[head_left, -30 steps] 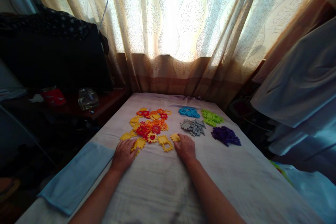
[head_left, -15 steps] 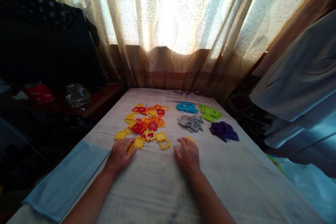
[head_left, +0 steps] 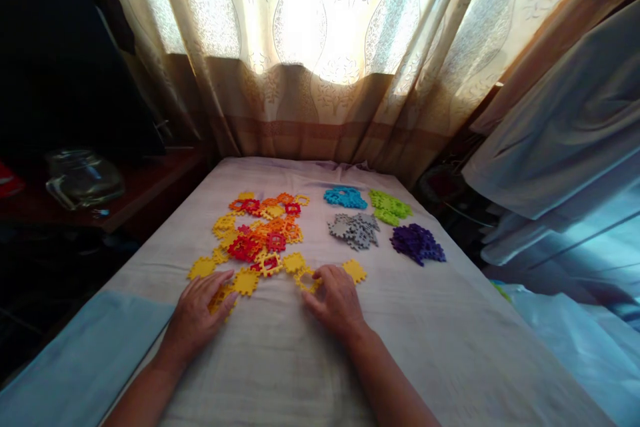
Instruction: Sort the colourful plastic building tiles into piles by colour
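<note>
Several yellow interlocking toothed tiles (head_left: 221, 298) lie within the curve of my left hand (head_left: 197, 310), between its thumb and fingers. Close to those fingertips is a solid yellow tile (head_left: 247, 282). My right hand (head_left: 334, 298) has its thumb and fingers closed at the edge of a yellow tile with an open centre (head_left: 302, 278). Another solid yellow tile (head_left: 355, 271) lies just beyond the right knuckles. Ahead of both hands spreads a mixed heap of red tiles (head_left: 244, 248), orange tiles (head_left: 291, 229) and yellow ones.
To the right are separate piles of blue tiles (head_left: 345, 197), grey tiles (head_left: 354, 230), lime-green tiles (head_left: 389, 206) and purple tiles (head_left: 418, 243). A light blue cloth (head_left: 95, 353) covers the near left of the sheeted table (head_left: 280, 373). A glass jug (head_left: 84, 179) stands on a side desk; a curtain hangs behind.
My right hand has moved left from the lone yellow tile to the open-centred one. My left hand has drawn slightly back from the heap with yellow tiles. The camera view has shifted.
</note>
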Available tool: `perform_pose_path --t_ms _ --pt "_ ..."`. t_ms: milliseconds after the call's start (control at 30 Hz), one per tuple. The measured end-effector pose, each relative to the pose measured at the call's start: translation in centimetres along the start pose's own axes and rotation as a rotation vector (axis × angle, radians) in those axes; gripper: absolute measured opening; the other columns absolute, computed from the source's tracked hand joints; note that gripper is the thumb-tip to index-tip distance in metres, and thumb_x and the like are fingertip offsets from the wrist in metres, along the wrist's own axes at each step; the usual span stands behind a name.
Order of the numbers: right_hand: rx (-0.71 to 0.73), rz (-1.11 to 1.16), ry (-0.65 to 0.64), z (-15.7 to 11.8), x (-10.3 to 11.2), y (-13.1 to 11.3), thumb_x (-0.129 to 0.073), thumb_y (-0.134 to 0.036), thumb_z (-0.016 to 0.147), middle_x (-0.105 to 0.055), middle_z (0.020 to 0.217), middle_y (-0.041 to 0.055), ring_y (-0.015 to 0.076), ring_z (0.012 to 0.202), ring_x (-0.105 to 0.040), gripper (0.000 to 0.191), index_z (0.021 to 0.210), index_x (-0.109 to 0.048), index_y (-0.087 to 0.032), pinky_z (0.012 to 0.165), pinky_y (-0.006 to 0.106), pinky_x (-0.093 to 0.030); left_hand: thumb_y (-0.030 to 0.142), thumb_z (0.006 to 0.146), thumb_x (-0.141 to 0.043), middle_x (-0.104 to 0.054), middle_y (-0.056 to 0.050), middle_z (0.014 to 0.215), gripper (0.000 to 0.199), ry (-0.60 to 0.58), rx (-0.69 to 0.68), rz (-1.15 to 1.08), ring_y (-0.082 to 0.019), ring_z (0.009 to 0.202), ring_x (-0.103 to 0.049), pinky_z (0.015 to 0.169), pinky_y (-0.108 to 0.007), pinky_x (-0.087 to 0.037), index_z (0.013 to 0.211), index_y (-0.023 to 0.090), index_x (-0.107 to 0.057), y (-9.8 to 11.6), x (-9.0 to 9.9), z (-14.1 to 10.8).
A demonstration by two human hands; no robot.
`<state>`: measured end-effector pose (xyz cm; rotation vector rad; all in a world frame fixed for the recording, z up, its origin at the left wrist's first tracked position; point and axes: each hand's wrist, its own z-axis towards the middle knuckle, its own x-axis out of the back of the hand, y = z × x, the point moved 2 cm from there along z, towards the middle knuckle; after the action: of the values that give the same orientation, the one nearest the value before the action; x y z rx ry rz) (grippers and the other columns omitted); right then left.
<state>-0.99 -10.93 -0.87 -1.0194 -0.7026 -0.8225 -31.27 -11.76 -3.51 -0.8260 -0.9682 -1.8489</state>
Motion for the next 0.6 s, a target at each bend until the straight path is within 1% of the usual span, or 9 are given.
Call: perform_pose_path --t_ms 67,133,233,367,467,600 --pt "-0.017 0.017 0.066 0.3 0.8 1.8 -0.062 -0.033 0.078 -0.064 0.099 0.0065 0.0216 0.096 -0.055 0.018 0.091 -0.059 -0.021 0.088 0.032 -0.038 0.059 0.088 -0.043 -0.071 -0.007 0.115 0.05 -0.005 0.008 0.005 -0.023 0.106 -0.065 0.102 -0.042 -0.044 0.119 0.024 -0.062 -0.2 -0.2 -0.1" --pt "-0.072 -0.006 0.124 0.6 1.2 3.7 -0.06 -0.031 0.079 -0.064 0.104 0.0079 0.0226 0.101 -0.056 0.02 0.096 -0.06 -0.02 0.092 0.034 -0.038 0.059 0.088 -0.043 -0.071 -0.007 0.115 0.05 -0.008 0.013 0.012 -0.024 0.107 -0.064 0.103 -0.042 -0.044 0.119 0.024 -0.062 -0.4 -0.2 -0.1" --pt "-0.132 -0.044 0.099 1.0 1.1 5.7 -0.059 -0.029 0.08 -0.064 0.109 0.0089 0.0224 0.104 -0.056 0.024 0.103 -0.062 -0.02 0.093 0.034 -0.039 0.058 0.088 -0.043 -0.071 -0.006 0.115 0.049 -0.013 0.009 0.015 -0.024 0.106 -0.065 0.103 -0.042 -0.045 0.119 0.025 -0.063 -0.4 -0.2 -0.1" --pt "-0.168 -0.094 0.043 1.0 1.1 6.2 -0.059 -0.025 0.079 -0.063 0.114 0.0097 0.023 0.108 -0.054 0.025 0.102 -0.068 -0.021 0.094 0.034 -0.039 0.058 0.089 -0.043 -0.071 -0.006 0.114 0.049 -0.009 0.005 0.0 -0.024 0.106 -0.065 0.101 -0.041 -0.046 0.119 0.024 -0.062 -0.4 -0.1 0.0" --pt "-0.211 -0.136 0.03 0.9 1.8 6.3 -0.06 -0.023 0.078 -0.064 0.111 0.009 0.0229 0.105 -0.055 0.024 0.099 -0.071 -0.021 0.092 0.033 -0.039 0.059 0.089 -0.043 -0.071 -0.007 0.114 0.05 -0.005 0.01 -0.002 -0.024 0.106 -0.065 0.101 -0.042 -0.046 0.119 0.023 -0.062 -0.4 -0.1 0.0" --pt "-0.257 -0.184 0.007 0.8 2.6 7.2 -0.059 -0.021 0.076 -0.064 0.109 0.0075 0.0218 0.101 -0.056 0.022 0.095 -0.071 -0.023 0.087 0.033 -0.04 0.058 0.089 -0.042 -0.071 -0.008 0.115 0.05 -0.018 0.01 0.005 -0.025 0.106 -0.064 0.102 -0.044 -0.045 0.119 0.023 -0.062 -0.3 -0.1 -0.1"
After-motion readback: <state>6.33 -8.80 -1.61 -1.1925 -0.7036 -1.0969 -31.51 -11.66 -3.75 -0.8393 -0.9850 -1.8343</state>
